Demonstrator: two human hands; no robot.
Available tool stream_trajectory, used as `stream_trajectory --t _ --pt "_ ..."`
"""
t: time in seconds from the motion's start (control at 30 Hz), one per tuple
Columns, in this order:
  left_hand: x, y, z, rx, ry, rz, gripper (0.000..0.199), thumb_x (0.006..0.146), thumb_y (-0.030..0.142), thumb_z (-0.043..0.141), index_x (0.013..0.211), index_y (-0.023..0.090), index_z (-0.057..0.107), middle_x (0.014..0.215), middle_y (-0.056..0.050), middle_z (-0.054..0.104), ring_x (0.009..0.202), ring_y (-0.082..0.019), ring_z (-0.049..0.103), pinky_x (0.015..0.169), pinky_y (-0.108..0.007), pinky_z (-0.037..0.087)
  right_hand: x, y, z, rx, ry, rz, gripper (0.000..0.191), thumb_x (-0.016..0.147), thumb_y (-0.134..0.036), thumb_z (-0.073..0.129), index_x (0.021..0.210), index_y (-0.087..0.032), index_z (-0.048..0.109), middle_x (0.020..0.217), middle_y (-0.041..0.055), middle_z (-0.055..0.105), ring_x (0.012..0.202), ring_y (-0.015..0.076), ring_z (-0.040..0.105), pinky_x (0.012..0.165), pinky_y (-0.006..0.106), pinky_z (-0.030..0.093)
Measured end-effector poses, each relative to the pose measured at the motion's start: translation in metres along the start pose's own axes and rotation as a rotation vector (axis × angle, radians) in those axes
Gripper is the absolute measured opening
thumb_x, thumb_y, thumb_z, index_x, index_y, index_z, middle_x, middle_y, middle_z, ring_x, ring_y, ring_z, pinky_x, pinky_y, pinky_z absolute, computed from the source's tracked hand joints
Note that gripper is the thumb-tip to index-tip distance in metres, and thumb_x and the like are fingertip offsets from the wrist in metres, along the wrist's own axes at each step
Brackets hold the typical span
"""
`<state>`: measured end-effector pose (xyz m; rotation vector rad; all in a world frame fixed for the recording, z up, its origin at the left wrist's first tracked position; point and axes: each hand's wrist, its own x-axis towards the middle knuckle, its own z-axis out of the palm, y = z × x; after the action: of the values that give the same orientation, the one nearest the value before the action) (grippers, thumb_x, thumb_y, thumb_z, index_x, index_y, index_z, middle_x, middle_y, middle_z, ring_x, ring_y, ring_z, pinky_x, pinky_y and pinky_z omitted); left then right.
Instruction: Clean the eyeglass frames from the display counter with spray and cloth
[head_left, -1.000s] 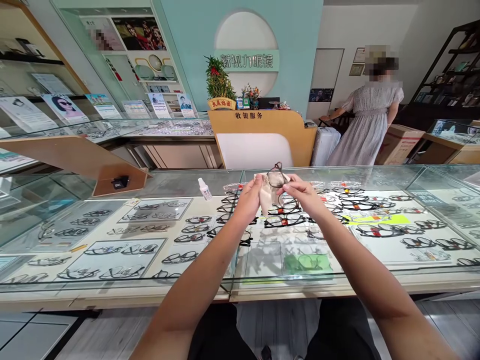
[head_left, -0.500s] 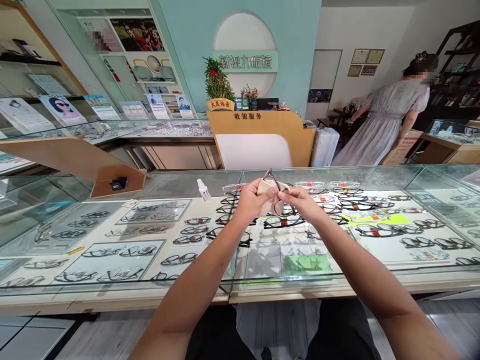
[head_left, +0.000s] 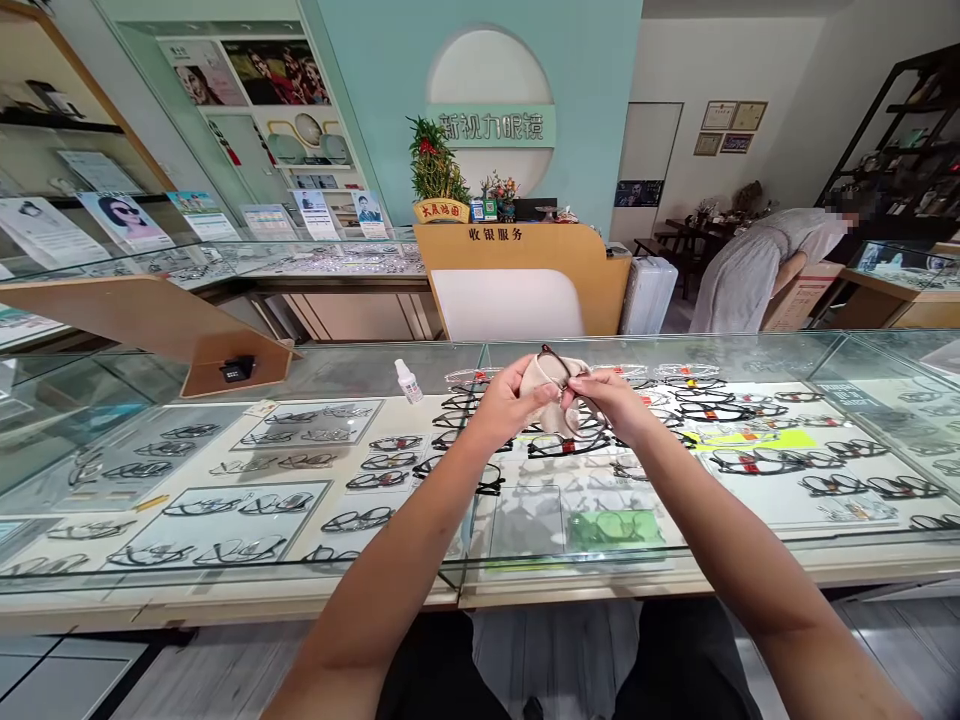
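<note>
My left hand [head_left: 508, 405] is closed around a beige cloth [head_left: 534, 376], which wraps part of a pair of eyeglasses [head_left: 553, 354]. The fingers of my right hand [head_left: 611, 398] pinch the dark frame of the same glasses, close beside the left thumb. Both hands are held above the glass display counter. The cloth and fingers hide much of the glasses. A small white bottle [head_left: 409, 382] stands on the glass top, left of my hands.
Under the glass of the display counter [head_left: 480, 585] lie rows of eyeglass frames [head_left: 358, 518]. A slanted wooden board [head_left: 150, 310] stands on its left. Beyond are a cash desk [head_left: 525, 248] and a person [head_left: 742, 265] bending over a cardboard box [head_left: 801, 296].
The glasses have turned in my hands, and my right hand has shifted slightly right along the frame. The person at the back has gone from standing to bending over the box.
</note>
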<state>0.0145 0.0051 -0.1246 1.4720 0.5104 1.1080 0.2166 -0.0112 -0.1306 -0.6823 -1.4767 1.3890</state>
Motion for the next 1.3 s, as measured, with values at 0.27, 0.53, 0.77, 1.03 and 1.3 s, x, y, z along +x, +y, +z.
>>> stream_trajectory --t 0.27,0.53,0.77,1.03,1.3 --pt "-0.005 0.005 0.019 0.050 0.257 0.075 0.059 0.083 0.074 0.079 0.078 0.019 0.060 0.051 0.003 0.059 0.042 -0.012 0.053 0.046 -0.024 0.042 0.000 0.012 0.009 -0.073 -0.178 -0.060 0.040 0.096 -0.055 0.076 0.085 -0.018 0.086 0.078 0.0049 0.079 0.073 0.0190 0.071 0.077 0.033 0.050" --pt "-0.003 0.004 0.004 0.060 0.065 0.036 0.052 0.081 0.058 0.090 0.106 0.017 0.072 0.077 0.000 0.072 0.063 -0.011 0.062 0.059 -0.021 0.049 0.000 -0.002 0.003 0.072 -0.029 0.017 0.042 0.085 -0.055 0.085 0.070 -0.016 0.084 0.067 0.0045 0.071 0.061 0.0144 0.059 0.063 0.029 0.047" --pt "-0.008 0.010 0.022 0.104 0.290 0.114 0.054 0.075 0.064 0.091 0.079 0.018 0.063 0.056 0.004 0.059 0.046 -0.009 0.050 0.048 -0.022 0.039 0.001 0.014 0.015 0.090 -0.192 0.029 0.046 0.090 -0.061 0.080 0.084 -0.016 0.084 0.083 0.0078 0.079 0.077 0.0195 0.071 0.081 0.033 0.054" --pt "0.002 -0.007 0.008 -0.019 0.456 0.067 0.062 0.082 0.078 0.078 0.077 0.018 0.066 0.062 0.002 0.061 0.053 -0.010 0.054 0.052 -0.021 0.042 0.000 0.007 0.017 0.124 -0.079 0.004 0.043 0.088 -0.061 0.083 0.082 -0.018 0.084 0.081 0.0057 0.075 0.075 0.0178 0.067 0.076 0.030 0.051" --pt "0.015 -0.007 -0.004 -0.353 0.669 0.092 0.054 0.079 0.067 0.087 0.100 0.018 0.074 0.092 -0.006 0.079 0.083 -0.018 0.076 0.073 -0.026 0.059 0.004 0.005 0.003 0.342 0.046 0.019 0.035 0.081 -0.054 0.088 0.077 -0.020 0.079 0.087 0.0031 0.068 0.073 0.0132 0.060 0.066 0.024 0.050"
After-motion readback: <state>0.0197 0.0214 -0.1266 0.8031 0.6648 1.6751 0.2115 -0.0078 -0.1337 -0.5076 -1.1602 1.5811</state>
